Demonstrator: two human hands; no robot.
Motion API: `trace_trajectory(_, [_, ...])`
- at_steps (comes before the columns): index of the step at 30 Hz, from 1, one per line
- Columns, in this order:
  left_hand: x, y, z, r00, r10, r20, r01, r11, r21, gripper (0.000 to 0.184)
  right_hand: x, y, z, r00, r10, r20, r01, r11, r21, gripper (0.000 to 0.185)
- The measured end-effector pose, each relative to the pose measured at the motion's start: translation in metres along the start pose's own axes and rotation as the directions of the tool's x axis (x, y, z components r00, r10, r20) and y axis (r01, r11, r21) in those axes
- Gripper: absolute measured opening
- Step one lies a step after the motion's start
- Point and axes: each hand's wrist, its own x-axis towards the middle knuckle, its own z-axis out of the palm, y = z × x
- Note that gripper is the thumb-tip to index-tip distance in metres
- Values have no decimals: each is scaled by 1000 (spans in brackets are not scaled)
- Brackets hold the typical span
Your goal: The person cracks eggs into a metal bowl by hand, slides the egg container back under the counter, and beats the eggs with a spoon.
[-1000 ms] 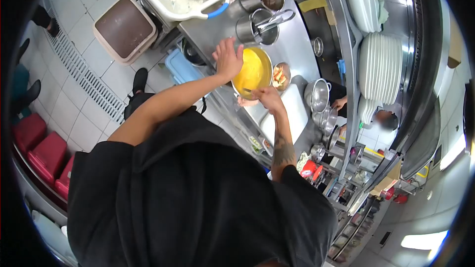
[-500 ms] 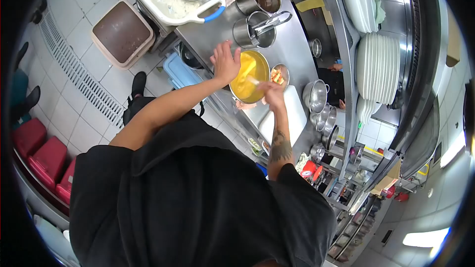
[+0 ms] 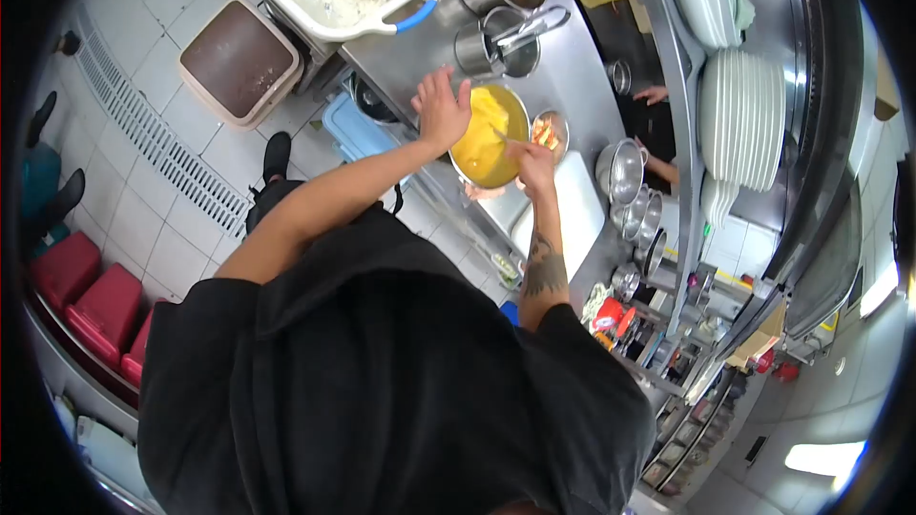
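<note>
A round metal bowl (image 3: 516,122) of thick yellow mixture (image 3: 482,138) stands on the steel counter (image 3: 572,62). My left hand (image 3: 443,113) lies at the bowl's left rim, fingers spread, with nothing gripped. Closed round the handle of a utensil (image 3: 502,136), my right hand (image 3: 531,165) is over the bowl's lower right side. The utensil's tip is in the mixture; its full shape is hidden. Beside the bowl, to the right, sits a small bowl of orange and white pieces (image 3: 549,133). A white board (image 3: 575,215) lies by my right wrist.
Metal pots with utensils (image 3: 479,51) stand above the bowl. A white tub (image 3: 329,30) is at the upper left, a brown bin (image 3: 240,62) on the floor. Stacked plates (image 3: 742,119) fill the right shelf. Another person's hands (image 3: 652,94) show behind the counter; others' feet at left.
My right hand and the utensil have moved over the bowl, and the yellow mixture has changed shape. My left hand remains at the rim. The other person behind the counter has shifted.
</note>
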Motion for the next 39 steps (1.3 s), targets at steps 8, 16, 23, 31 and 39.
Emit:
trace_trajectory(8, [-2,2,-3,1000,22,-6,-22,1000,13,38,4,0,13,998,-23,-56,21,999,-44,13])
trace_trajectory(16, [0,4,-4,1000,2,3,-2,1000,19,40,-8,-21,12,998,57,39,-59,997,46,12])
trace_trajectory(23, [3,5,0,999,22,-37,-22,1000,3,40,-15,-29,13,993,104,59,-108,991,78,11])
trace_trajectory(31, [-1,6,-6,1000,-25,11,25,999,-22,41,7,-5,-6,987,131,-93,-103,961,258,14])
trace_trajectory(39, [-4,1,-2,1000,1,-25,0,1000,29,40,-4,-9,9,995,0,-101,0,1000,3,13])
